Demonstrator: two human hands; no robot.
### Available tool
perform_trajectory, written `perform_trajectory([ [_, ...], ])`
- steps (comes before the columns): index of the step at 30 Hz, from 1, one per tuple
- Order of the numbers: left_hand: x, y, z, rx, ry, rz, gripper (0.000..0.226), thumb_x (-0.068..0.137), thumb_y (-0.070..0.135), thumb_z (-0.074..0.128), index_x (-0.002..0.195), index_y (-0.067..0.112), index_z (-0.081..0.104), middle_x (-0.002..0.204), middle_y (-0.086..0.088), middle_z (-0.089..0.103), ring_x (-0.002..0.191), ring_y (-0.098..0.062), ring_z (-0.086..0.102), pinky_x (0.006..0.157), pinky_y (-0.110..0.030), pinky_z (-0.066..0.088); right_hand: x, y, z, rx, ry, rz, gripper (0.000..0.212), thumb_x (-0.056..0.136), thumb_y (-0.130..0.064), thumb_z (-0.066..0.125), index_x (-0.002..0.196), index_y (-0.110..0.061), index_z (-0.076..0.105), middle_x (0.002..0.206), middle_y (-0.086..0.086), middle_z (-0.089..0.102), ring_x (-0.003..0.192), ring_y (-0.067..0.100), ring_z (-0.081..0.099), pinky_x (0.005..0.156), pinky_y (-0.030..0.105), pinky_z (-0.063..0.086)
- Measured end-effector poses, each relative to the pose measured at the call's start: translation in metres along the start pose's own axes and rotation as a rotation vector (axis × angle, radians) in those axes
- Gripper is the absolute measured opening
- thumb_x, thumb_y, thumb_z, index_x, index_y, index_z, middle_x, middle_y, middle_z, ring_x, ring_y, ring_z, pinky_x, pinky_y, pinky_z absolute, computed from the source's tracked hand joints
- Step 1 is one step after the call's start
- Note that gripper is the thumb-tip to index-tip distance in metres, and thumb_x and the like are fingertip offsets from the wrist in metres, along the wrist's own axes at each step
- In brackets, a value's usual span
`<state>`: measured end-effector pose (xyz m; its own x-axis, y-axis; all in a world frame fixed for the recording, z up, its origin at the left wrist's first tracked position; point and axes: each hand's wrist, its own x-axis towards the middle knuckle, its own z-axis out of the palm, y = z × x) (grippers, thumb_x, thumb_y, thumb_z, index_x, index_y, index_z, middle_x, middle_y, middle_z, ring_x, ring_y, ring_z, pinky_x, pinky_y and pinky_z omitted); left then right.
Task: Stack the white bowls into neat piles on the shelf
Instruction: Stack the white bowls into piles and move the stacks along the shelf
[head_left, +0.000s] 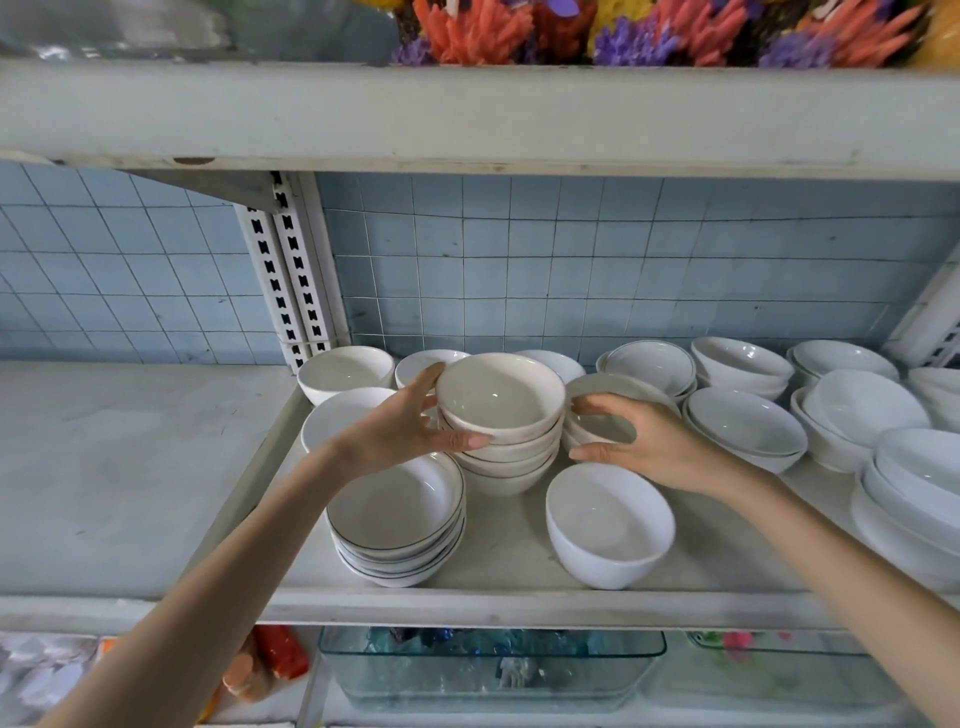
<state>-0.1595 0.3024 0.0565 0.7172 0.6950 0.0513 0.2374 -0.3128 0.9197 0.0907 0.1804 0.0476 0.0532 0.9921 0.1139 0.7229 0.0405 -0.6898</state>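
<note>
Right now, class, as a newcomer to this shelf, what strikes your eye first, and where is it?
The tall stack of bowls at the middle of the shelf draws the eye, the left hand gripping its top bowls and the right hand curled round the neighbouring pile on its right. Next come the bright orange and purple flowers on the upper shelf, and the lone deep bowl near the front edge.

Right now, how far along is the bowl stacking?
Partway. Done: rimmed pile front left. In hand: left hand grips the top bowl of the centre pile; right hand holds the neighbouring pile. Left: loose front bowl and back-left bowl, among others.
</note>
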Motion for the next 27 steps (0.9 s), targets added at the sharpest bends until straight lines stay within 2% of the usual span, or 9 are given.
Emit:
perform_trajectory([
  [2, -0.001, 0.001, 0.001, -0.014, 0.000, 0.005, 0.069, 0.072, 0.004, 0.077, 0.123, 0.029, 0.038, 0.111, 0.018, 0.054, 0.102, 0.009, 0.054, 0.082, -0.009, 0.047, -0.006, 0.004, -0.005, -0.039, -0.016, 0.028, 0.059, 0.075, -0.039, 0.074, 0.127, -0.018, 0.055, 0.127, -0.014, 0.055, 0.117, -0.002, 0.049, 0.094, 0.001, 0.032],
  [4, 0.000, 0.003, 0.003, -0.017, 0.012, 0.027, 0.071, 0.072, 0.001, 0.076, 0.127, 0.024, 0.038, 0.109, 0.018, 0.054, 0.094, 0.013, 0.058, 0.081, -0.010, 0.048, -0.010, 0.011, -0.009, -0.061, -0.007, 0.047, 0.047, 0.078, -0.033, 0.073, 0.121, -0.019, 0.060, 0.122, -0.014, 0.059, 0.112, -0.004, 0.051, 0.085, -0.005, 0.032],
  [9, 0.003, 0.006, 0.006, -0.018, 0.034, 0.047, 0.069, 0.069, 0.002, 0.078, 0.125, 0.021, 0.042, 0.106, 0.015, 0.056, 0.086, 0.013, 0.061, 0.077, -0.011, 0.049, -0.019, 0.017, -0.017, -0.096, 0.024, 0.066, 0.032, 0.079, -0.030, 0.073, 0.108, -0.022, 0.067, 0.109, -0.016, 0.066, 0.096, -0.019, 0.054, 0.080, -0.002, 0.036],
  [14, 0.002, 0.007, 0.009, -0.018, 0.053, 0.047, 0.067, 0.069, -0.001, 0.078, 0.124, 0.014, 0.040, 0.103, 0.018, 0.055, 0.083, 0.016, 0.060, 0.075, -0.007, 0.047, -0.024, 0.022, -0.021, -0.107, 0.035, 0.086, 0.022, 0.080, -0.025, 0.074, 0.100, -0.021, 0.070, 0.098, -0.018, 0.067, 0.085, -0.017, 0.056, 0.075, 0.004, 0.040],
  [17, 0.002, 0.006, 0.010, -0.017, 0.065, 0.058, 0.060, 0.071, -0.005, 0.075, 0.114, 0.021, 0.043, 0.100, 0.015, 0.056, 0.079, 0.018, 0.059, 0.069, -0.004, 0.046, -0.027, 0.022, -0.021, -0.105, 0.034, 0.080, 0.011, 0.081, -0.021, 0.073, 0.088, -0.028, 0.069, 0.089, -0.021, 0.067, 0.076, -0.014, 0.057, 0.069, 0.005, 0.039],
  [20, 0.003, 0.004, 0.010, 0.020, 0.075, 0.062, 0.060, 0.070, 0.000, 0.078, 0.103, 0.036, 0.042, 0.100, 0.014, 0.057, 0.079, 0.016, 0.060, 0.069, -0.006, 0.047, -0.028, 0.023, -0.021, -0.100, 0.035, 0.068, 0.014, 0.081, -0.020, 0.072, 0.084, -0.032, 0.067, 0.089, -0.021, 0.068, 0.082, -0.009, 0.058, 0.072, 0.006, 0.040],
  [27, 0.004, 0.000, 0.008, 0.040, 0.087, 0.052, 0.059, 0.070, 0.006, 0.079, 0.101, 0.039, 0.043, 0.100, 0.015, 0.058, 0.079, 0.016, 0.060, 0.075, -0.010, 0.050, -0.026, 0.024, -0.019, -0.085, 0.069, 0.071, 0.022, 0.081, -0.013, 0.071, 0.076, -0.033, 0.064, 0.077, -0.023, 0.068, 0.076, -0.006, 0.060, 0.067, 0.008, 0.040],
])
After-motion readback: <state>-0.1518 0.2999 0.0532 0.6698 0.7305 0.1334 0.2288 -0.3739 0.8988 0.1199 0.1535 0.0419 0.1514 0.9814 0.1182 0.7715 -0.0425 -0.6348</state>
